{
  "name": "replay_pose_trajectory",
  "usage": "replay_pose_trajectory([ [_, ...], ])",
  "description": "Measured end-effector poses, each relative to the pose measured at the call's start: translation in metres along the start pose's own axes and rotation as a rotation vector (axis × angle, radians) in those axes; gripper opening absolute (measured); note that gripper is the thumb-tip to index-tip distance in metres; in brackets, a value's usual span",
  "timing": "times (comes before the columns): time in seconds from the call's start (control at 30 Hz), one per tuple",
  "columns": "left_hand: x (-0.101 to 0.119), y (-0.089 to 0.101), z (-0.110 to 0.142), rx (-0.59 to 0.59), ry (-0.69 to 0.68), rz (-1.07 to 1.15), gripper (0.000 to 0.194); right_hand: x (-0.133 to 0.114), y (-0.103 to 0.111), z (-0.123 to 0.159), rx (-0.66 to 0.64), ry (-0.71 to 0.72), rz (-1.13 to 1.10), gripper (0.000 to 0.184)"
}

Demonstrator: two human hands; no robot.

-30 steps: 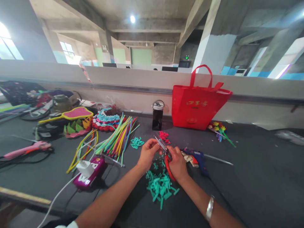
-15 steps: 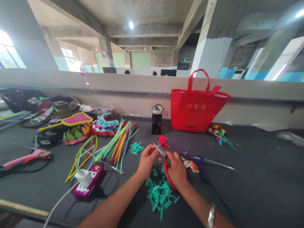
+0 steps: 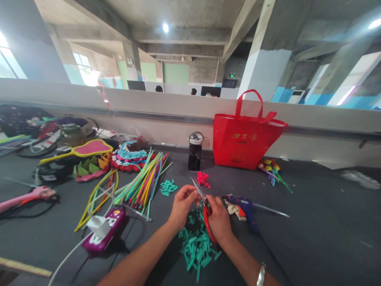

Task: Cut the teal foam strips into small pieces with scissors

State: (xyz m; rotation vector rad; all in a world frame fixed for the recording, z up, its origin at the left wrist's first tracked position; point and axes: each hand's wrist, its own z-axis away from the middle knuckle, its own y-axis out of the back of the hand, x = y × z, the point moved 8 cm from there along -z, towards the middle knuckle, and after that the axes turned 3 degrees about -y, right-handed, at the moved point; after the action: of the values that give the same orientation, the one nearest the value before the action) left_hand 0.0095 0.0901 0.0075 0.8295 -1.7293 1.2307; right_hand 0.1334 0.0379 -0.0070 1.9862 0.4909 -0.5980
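Note:
My right hand (image 3: 219, 220) grips red-handled scissors (image 3: 199, 187), their blades pointing up and to the left. Close beside the blades, my left hand (image 3: 183, 204) has its thumb and fingers pinched together; whatever is between them is too small to make out. Below both hands lies a loose heap of cut teal strips (image 3: 198, 250). Beyond the hands are a small pile of teal bits (image 3: 168, 187) and a small pile of red bits (image 3: 203, 178).
Coloured pipe cleaners (image 3: 149, 174) and a purple power strip (image 3: 104, 234) lie left. A blue glue gun (image 3: 247, 208) is just right of my right hand. Behind stand a dark bottle (image 3: 195, 155) and a red bag (image 3: 244, 143). A pink glue gun (image 3: 26, 198) lies far left.
The view has shifted slightly. My hands stay close together around the scissors, whose blades now look closer together and point a little more upward.

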Motion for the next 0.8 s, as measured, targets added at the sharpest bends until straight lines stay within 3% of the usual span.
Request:
replay_pose_trajectory([
  [0.2, -0.004, 0.007, -0.004, 0.04, 0.079, 0.191, 0.017, 0.003, 0.016, -0.006, 0.147, 0.008, -0.126, 0.025],
  [0.37, -0.009, 0.003, -0.005, -0.021, 0.172, 0.223, 0.018, -0.006, 0.025, -0.006, 0.174, 0.021, -0.298, 0.029],
  [0.5, -0.017, -0.009, 0.0, -0.146, 0.28, 0.239, 0.02, -0.013, 0.025, -0.008, 0.099, -0.038, -0.411, 0.037],
  [0.67, -0.026, -0.017, 0.007, -0.235, 0.394, 0.244, 0.022, -0.022, 0.021, -0.011, -0.086, -0.096, -0.53, 0.033],
  [0.8, -0.03, -0.02, 0.012, -0.285, 0.446, 0.245, 0.021, -0.026, 0.02, -0.011, -0.12, -0.093, -0.465, 0.032],
])
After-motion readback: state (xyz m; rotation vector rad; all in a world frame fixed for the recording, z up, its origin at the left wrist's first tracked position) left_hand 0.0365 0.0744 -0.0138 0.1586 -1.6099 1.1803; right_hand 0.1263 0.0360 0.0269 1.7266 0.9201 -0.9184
